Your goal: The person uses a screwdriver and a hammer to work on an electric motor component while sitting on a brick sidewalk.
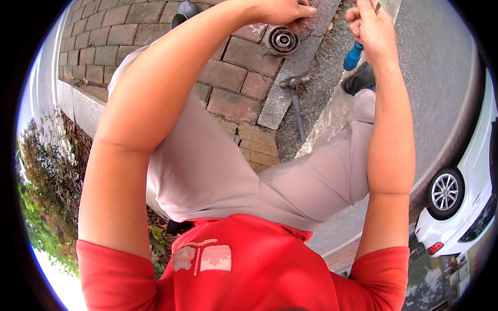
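Note:
My left hand (288, 11) is at the top of the view with its fingers closed on a tangle of thin dark wire (322, 11). Just below those fingers a round metal part (282, 40) with concentric rings sits on the paving, with loose strands beside it. My right hand (374, 32) grips a screwdriver with a blue handle (353, 57). The handle's end sticks out below the fist, and a bit of the shaft shows above it. A ball-peen hammer (296, 101) lies nearer to me, its head on the kerb stone.
Reddish paving bricks (225, 75) spread to the left of the grey kerb stone (275, 106). My dark shoes (359, 79) flank the work spot. On the right runs an asphalt road, where a white car (467, 202) stands. Shrubs (49, 160) grow at the left.

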`<state>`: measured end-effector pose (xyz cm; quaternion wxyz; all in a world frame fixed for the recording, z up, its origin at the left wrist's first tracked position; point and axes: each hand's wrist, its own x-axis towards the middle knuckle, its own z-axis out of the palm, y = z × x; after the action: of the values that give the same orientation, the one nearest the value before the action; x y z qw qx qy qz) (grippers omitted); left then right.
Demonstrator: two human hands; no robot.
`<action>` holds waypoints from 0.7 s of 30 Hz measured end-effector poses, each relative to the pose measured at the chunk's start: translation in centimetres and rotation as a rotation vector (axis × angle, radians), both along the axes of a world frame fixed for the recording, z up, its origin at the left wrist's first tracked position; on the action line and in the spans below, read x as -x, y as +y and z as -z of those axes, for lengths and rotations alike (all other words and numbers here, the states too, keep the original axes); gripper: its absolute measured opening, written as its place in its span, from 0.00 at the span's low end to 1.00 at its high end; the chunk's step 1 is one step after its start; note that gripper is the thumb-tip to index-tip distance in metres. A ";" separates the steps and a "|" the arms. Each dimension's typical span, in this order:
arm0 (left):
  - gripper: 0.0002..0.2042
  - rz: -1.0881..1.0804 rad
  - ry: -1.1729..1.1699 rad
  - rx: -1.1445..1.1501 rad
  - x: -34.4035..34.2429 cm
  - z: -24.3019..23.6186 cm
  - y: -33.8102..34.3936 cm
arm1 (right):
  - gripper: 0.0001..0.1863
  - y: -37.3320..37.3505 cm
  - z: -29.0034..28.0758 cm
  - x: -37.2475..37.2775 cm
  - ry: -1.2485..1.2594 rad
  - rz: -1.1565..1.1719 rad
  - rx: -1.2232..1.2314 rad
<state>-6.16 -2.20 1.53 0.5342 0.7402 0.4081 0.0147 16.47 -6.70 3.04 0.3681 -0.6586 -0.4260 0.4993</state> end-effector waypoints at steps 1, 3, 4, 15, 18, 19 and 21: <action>0.21 -0.052 -0.010 0.033 0.1 0.6 0.2 | 0.18 -0.6 1.4 -0.5 -0.033 0.003 -0.019; 0.21 -0.131 -0.117 0.034 0.4 1.9 0.2 | 0.20 -1.4 3.8 0.5 -0.351 -0.103 0.127; 0.21 -0.169 -0.190 0.042 0.6 2.4 -0.1 | 0.22 -1.9 5.9 0.5 -0.549 -0.234 0.186; 0.22 -0.395 -0.507 0.398 -0.3 3.9 -0.8 | 0.30 -4.2 19.2 5.6 -0.758 -0.538 0.487; 0.19 -0.300 -0.386 0.259 -1.2 5.1 -0.7 | 0.32 -4.4 22.4 4.4 -0.720 -0.506 0.580; 0.17 -0.198 -0.274 0.094 -1.9 5.6 -0.4 | 0.32 -4.5 23.4 3.7 -0.708 -0.492 0.602; 0.22 -0.007 -0.036 -0.235 -2.3 6.7 -0.1 | 0.33 -4.5 23.9 3.5 -0.661 -0.471 0.635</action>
<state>-3.89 -2.29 -5.16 0.4509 0.7960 0.3963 0.0774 13.00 -11.19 -20.84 -0.1269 -0.7467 -0.4837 0.4386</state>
